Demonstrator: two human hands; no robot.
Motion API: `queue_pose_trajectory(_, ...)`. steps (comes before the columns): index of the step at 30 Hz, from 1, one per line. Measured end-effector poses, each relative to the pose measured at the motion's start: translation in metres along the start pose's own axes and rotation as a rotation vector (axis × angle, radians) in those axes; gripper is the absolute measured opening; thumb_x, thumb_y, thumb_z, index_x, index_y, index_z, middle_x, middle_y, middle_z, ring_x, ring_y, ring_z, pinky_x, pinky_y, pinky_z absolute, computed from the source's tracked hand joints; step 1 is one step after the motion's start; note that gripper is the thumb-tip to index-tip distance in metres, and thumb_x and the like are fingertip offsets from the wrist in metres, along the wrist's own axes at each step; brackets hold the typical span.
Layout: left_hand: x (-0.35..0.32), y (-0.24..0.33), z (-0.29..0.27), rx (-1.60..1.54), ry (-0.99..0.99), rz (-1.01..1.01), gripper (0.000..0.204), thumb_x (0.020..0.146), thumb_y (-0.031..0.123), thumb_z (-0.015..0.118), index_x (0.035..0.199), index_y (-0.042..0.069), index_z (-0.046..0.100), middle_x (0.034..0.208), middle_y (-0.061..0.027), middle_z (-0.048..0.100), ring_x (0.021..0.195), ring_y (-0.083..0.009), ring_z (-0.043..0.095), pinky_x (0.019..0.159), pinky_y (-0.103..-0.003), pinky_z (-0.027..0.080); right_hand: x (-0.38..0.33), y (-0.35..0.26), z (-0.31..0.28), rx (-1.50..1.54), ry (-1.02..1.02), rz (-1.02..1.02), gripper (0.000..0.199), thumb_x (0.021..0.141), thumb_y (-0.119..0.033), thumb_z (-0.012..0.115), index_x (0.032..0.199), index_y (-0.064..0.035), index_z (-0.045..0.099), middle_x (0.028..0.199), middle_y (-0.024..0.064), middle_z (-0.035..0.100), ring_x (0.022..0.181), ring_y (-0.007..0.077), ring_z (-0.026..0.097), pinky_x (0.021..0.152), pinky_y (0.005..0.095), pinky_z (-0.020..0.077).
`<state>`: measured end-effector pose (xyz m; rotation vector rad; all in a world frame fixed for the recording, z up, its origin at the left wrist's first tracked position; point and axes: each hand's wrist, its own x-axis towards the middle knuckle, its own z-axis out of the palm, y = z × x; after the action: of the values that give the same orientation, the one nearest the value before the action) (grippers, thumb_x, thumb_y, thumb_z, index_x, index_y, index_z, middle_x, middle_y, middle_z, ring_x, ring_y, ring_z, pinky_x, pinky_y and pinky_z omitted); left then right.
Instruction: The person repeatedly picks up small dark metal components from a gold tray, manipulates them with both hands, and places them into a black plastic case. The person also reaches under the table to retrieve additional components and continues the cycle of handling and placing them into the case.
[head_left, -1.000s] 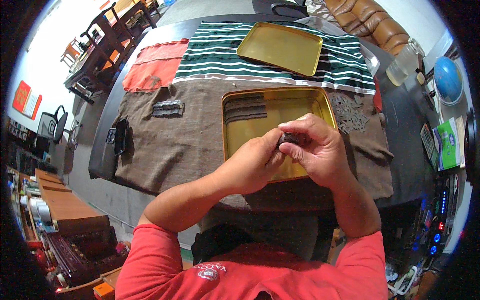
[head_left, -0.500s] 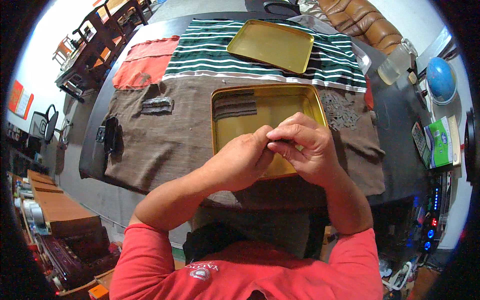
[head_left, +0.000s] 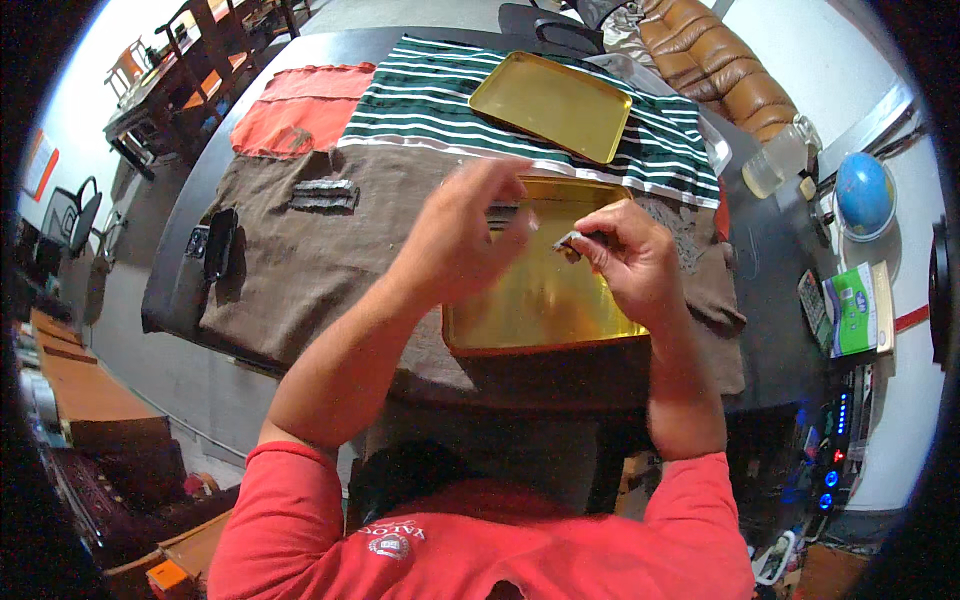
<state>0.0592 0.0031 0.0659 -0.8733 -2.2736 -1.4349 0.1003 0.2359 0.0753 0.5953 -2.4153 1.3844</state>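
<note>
Over the shallow gold tin tray (head_left: 545, 346), my right hand (head_left: 640, 258) pinches a few small grey metal-looking pieces (head_left: 567, 243) between thumb and fingertips. My left hand (head_left: 462, 232), blurred by motion, is above the tray's left side with thumb and fingers apart, and nothing shows between them. Behind it, rows of dark grey strips (head_left: 502, 214) in the tray are mostly hidden. Loose grey pieces (head_left: 680, 228) lie on the brown cloth beside the tray, partly behind my right hand.
A brown cloth (head_left: 290, 270) covers the table's near part, with a bundle of grey strips (head_left: 324, 195) and a black case (head_left: 220, 245) on it. Farther back, a gold lid (head_left: 550, 105) rests on a green striped cloth (head_left: 420, 100). A plastic jug (head_left: 772, 168) and a globe (head_left: 864, 195) stand right.
My hands have come apart. The left has moved up and left, away from the right, which keeps hold of the small grey pieces. The whole view has shifted slightly.
</note>
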Motion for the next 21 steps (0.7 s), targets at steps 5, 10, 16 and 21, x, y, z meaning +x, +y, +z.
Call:
queue_pose_trajectory(5, 0.014, -0.045, -0.015, 0.381, 0.188, -0.095, 0.041, 0.087, 0.017, 0.069, 0.126, 0.005, 0.062, 0.122, -0.0193, 0.063, 0.116, -0.0389, 0.060, 0.101, -0.046, 0.049, 0.029, 0.017, 0.003, -0.276, -0.190, -0.002, 0.015, 0.086, -0.010, 0.078, 0.097, -0.0018, 0.073, 0.090, 0.0114, 0.069, 0.079, 0.0227, 0.069, 0.072, 0.0343, 0.0550)
queue_pose_trajectory(10, 0.011, -0.059, -0.011, 0.427, 0.042, -0.286, 0.040, 0.088, 0.024, 0.070, 0.123, 0.006, 0.064, 0.122, -0.0214, 0.062, 0.118, -0.0404, 0.060, 0.102, -0.048, 0.049, 0.059, 0.040, 0.016, -0.321, -0.390, 0.165, 0.015, 0.089, -0.012, 0.077, 0.099, -0.0017, 0.074, 0.092, 0.0077, 0.070, 0.075, 0.0166, 0.066, 0.068, 0.0303, 0.0537)
queue_pose_trajectory(16, 0.012, -0.061, -0.011, 0.393, -0.010, -0.325, 0.039, 0.086, 0.026, 0.069, 0.120, 0.006, 0.065, 0.117, -0.0209, 0.064, 0.115, -0.0402, 0.061, 0.098, -0.050, 0.051, 0.070, 0.058, 0.030, -0.289, -0.426, 0.178, 0.017, 0.093, -0.011, 0.075, 0.105, -0.0013, 0.071, 0.085, 0.0021, 0.069, 0.069, 0.0103, 0.063, 0.063, 0.0260, 0.0528)
queue_pose_trajectory(21, 0.011, -0.063, -0.009, 0.401, 0.000, -0.305, 0.039, 0.085, 0.026, 0.069, 0.117, 0.005, 0.066, 0.115, -0.0217, 0.063, 0.113, -0.0401, 0.062, 0.096, -0.050, 0.052, 0.064, 0.056, 0.036, -0.442, -0.317, 0.107, 0.022, 0.086, -0.015, 0.077, 0.103, -0.0009, 0.074, 0.101, 0.0174, 0.074, 0.094, 0.0311, 0.071, 0.086, 0.0379, 0.0541)
